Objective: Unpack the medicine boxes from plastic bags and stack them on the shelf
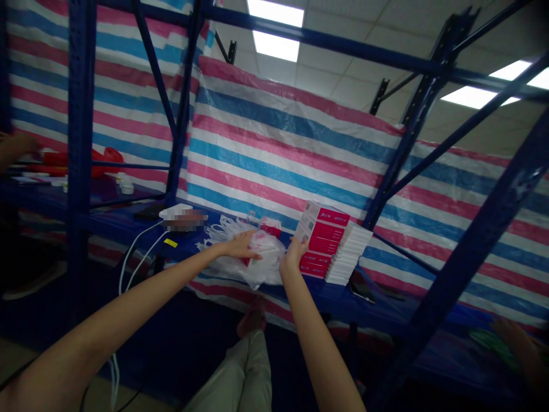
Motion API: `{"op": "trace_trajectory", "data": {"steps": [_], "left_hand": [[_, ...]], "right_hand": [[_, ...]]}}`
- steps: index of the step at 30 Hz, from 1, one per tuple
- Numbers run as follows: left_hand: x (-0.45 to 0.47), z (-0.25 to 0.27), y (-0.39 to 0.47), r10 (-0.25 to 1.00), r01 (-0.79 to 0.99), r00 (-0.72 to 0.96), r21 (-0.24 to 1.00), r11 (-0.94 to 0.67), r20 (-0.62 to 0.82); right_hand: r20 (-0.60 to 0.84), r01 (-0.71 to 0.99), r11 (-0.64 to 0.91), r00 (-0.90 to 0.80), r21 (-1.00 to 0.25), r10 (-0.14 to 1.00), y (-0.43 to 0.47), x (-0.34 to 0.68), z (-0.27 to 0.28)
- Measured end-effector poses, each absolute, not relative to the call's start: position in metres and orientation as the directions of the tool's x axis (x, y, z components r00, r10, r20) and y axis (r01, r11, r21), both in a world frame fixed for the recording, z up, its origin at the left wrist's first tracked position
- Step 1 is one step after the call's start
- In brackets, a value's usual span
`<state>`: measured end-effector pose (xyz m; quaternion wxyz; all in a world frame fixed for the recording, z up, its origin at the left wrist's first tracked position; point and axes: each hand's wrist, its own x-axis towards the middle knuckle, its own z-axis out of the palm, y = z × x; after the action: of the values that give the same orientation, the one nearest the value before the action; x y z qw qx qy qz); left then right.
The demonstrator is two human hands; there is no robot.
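My left hand (241, 246) reaches onto a crumpled clear plastic bag (257, 274), its thumb and fingers around a pale part of it. Something white with a bit of red shows through the film there; its kind is unclear. At the left front edge of a stack of red and white boxes (326, 237), my right hand (293, 255) has its fingers bent against a box's side. Beside that stack rises a column of thin white boxes (348, 254). A small red and white pack (271, 226) sits behind the bag.
Blue rack posts (80, 143) frame the shelf. White cables (135, 243) hang over the front edge near a yellow sticker (170, 243). A dark phone (362, 288) lies right of the boxes. Other people's hands show at far left (17, 150) and far right (512, 332).
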<state>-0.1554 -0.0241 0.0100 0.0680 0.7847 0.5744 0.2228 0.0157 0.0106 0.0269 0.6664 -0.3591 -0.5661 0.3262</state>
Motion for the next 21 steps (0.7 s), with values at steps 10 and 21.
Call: {"op": "trace_trajectory", "data": {"steps": [10,21], "left_hand": [[-0.158,0.013,-0.022,0.759,0.985,0.137,-0.005,-0.173,0.637],[-0.19,0.022,-0.047,0.762,0.976,0.14,0.042,-0.214,0.632]], "right_hand": [[0.474,0.42,0.881,-0.743,-0.219,0.472,0.042,-0.01,0.029],[0.763,0.547,0.777,-0.344,-0.311,0.548,0.061,0.018,0.013]]}}
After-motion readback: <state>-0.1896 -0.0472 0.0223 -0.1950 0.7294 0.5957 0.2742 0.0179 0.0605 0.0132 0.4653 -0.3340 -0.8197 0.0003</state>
